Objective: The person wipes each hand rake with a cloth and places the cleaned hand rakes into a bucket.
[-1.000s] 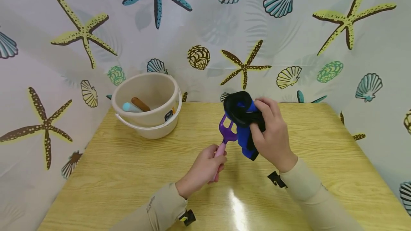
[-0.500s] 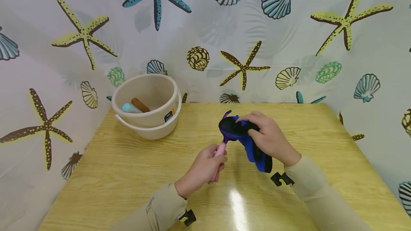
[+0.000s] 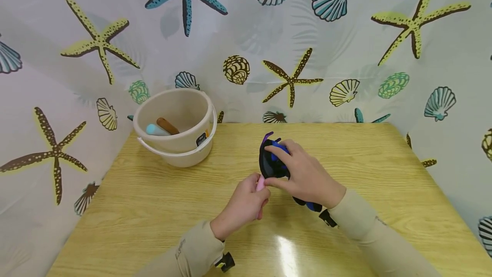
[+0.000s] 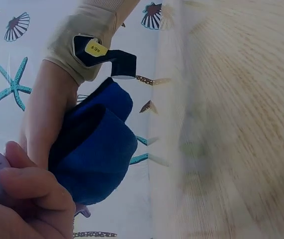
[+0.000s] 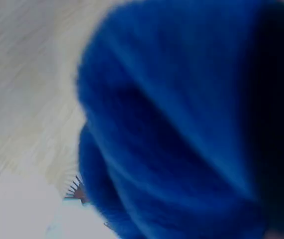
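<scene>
In the head view my left hand (image 3: 244, 202) grips the pink handle of a small purple garden fork (image 3: 261, 183), which points away from me. A black and blue cloth (image 3: 269, 166) is wrapped over the fork's head, leaving purple tine ends showing above it. My right hand (image 3: 303, 174) holds the cloth around the head, thumb low by the handle. Folds of the cloth hang beneath that hand. The left wrist view shows the blue cloth (image 4: 94, 154) beyond the curled left fingers (image 4: 32, 186). Blue cloth fills most of the right wrist view, hiding the fork there.
A cream bucket (image 3: 180, 148) with a white bail handle stands at the table's back left. A light blue handle (image 3: 156, 130) and a brown handle (image 3: 168, 126) lean inside it. Behind the wooden table (image 3: 153, 217) hangs a curtain (image 3: 153, 76) printed with starfish and shells.
My right hand has brought the cloth down and left onto the fork's head, now mostly covered. The left hand keeps its grip on the handle, almost unmoved.
</scene>
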### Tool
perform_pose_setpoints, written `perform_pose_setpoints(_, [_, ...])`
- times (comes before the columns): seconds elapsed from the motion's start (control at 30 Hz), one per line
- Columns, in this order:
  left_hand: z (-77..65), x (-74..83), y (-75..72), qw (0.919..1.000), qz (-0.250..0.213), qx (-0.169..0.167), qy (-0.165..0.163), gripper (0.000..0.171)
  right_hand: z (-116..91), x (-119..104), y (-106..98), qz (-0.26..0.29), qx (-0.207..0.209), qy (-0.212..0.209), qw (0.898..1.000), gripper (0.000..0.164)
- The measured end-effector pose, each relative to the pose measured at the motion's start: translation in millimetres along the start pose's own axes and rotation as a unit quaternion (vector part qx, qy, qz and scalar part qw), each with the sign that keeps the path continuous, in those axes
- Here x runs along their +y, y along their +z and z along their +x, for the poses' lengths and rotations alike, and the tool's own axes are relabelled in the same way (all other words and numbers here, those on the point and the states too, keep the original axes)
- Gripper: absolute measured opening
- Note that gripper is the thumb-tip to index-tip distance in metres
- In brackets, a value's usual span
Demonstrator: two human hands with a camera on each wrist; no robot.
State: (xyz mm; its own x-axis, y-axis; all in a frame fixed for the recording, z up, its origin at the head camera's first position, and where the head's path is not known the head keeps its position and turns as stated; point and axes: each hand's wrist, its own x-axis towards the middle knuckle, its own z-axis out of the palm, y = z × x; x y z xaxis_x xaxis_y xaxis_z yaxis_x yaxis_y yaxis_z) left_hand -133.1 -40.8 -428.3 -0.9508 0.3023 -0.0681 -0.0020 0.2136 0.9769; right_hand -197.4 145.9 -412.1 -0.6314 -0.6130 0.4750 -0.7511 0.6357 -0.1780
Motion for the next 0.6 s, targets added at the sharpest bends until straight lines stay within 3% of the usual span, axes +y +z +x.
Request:
perform_pose_setpoints(0.13, [-0.2, -0.3, 1.2, 0.9999, -0.007, 0.004, -0.012, 0.021, 0.2, 0.2, 1.3, -0.019, 0.016, -0.037, 0.999, 0.044])
perform_pose_setpoints(0.27, [-0.1, -0.2, 3.1, 0.9999, -0.006, 0.007, -0.010, 0.021, 0.6, 0.1, 1.8, -0.051, 0.037, -0.052, 0.997, 0.033])
perform_pose_setpoints(0.43, [-0.8, -0.7, 5.4, 1.0000, 0.000, 0.006, 0.001, 0.021, 2.6, 2.1, 0.0, -0.103, 0.056, -0.032, 0.993, 0.045])
perform_pose_setpoints(0.6, [-1.0, -1.3, 5.1, 0.9999, 0.004, -0.004, -0.010, 0.018, 2.6, 2.3, -3.2, -0.085, 0.007, -0.014, 0.996, 0.042])
